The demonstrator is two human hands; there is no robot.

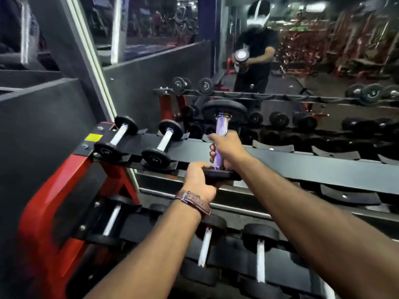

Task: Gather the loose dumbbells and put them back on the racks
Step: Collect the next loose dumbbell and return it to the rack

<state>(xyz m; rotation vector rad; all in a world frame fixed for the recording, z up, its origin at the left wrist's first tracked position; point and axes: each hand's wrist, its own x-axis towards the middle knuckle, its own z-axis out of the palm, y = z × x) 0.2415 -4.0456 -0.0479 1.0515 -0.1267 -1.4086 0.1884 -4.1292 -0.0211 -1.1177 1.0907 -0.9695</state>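
The dumbbell hangs over the top rack, at about the frame's centre, not yet seated. The right hand curls its fingers round the bright handle; the left hand, at seven o'clock of it, grips the near head. Two small dumbbells already lie in cradles at nine o'clock, and more sit on the lower tier at six. Empty saddles toward three o'clock suggest much remains.

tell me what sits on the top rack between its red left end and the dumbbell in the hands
Two small dumbbells, one nearer the red end and one beside the held dumbbell, rest on the top rack, seen in the head view.
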